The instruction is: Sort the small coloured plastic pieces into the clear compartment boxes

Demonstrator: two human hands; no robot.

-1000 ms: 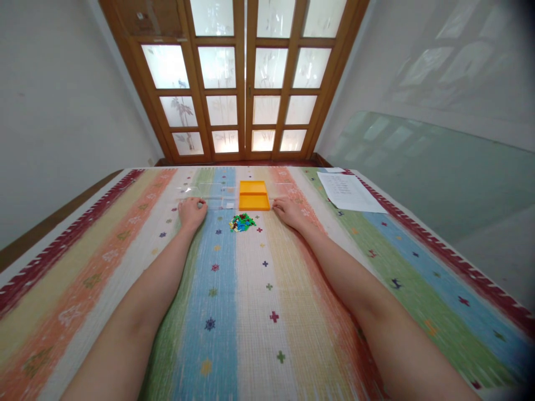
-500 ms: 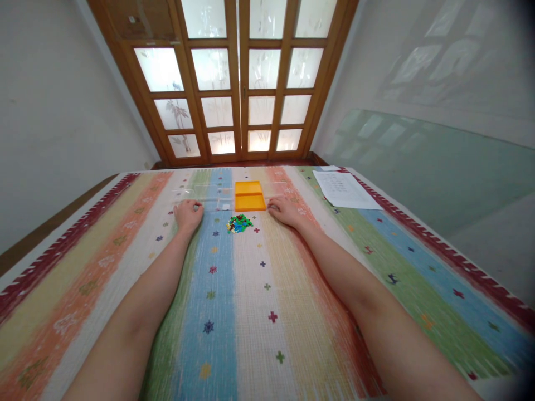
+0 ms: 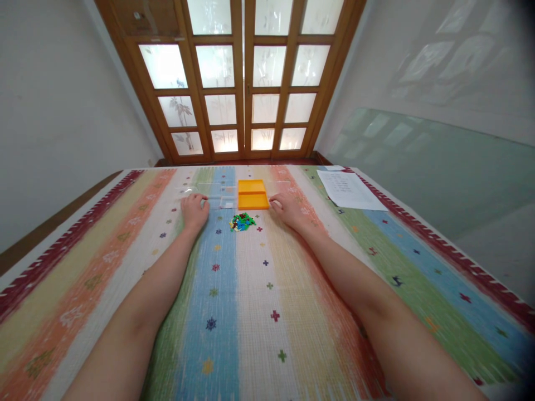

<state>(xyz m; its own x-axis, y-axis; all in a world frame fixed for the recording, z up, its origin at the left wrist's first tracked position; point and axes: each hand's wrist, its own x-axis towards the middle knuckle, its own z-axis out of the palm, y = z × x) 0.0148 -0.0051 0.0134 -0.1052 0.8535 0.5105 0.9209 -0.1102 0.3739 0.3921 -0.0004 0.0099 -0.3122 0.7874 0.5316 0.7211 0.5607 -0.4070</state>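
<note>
My left hand point(image 3: 194, 211) rests on the cloth at the near left edge of a clear plastic tray point(image 3: 215, 197), its fingers curled and closed. What they hold, if anything, is too small to tell. On the other side, my right hand point(image 3: 287, 208) lies just right of a yellow-orange two-compartment box point(image 3: 253, 201), fingertips drawn together close to its near right corner. Whether they touch the box I cannot tell. In front of the box sits a small pile of green, blue, brown and yellow pieces point(image 3: 242, 221), with neither hand on it.
A striped patterned tablecloth point(image 3: 259, 334) covers the table. Another clear sheet or tray edge point(image 3: 279, 181) shows beyond the right hand. A printed paper point(image 3: 351, 190) lies at the far right. Behind the table stand wooden doors with glass panes point(image 3: 246, 94).
My left hand has shifted slightly right and forward, with its fingers nearer the clear tray. The right hand stays beside the box. The whole view has shifted a little.
</note>
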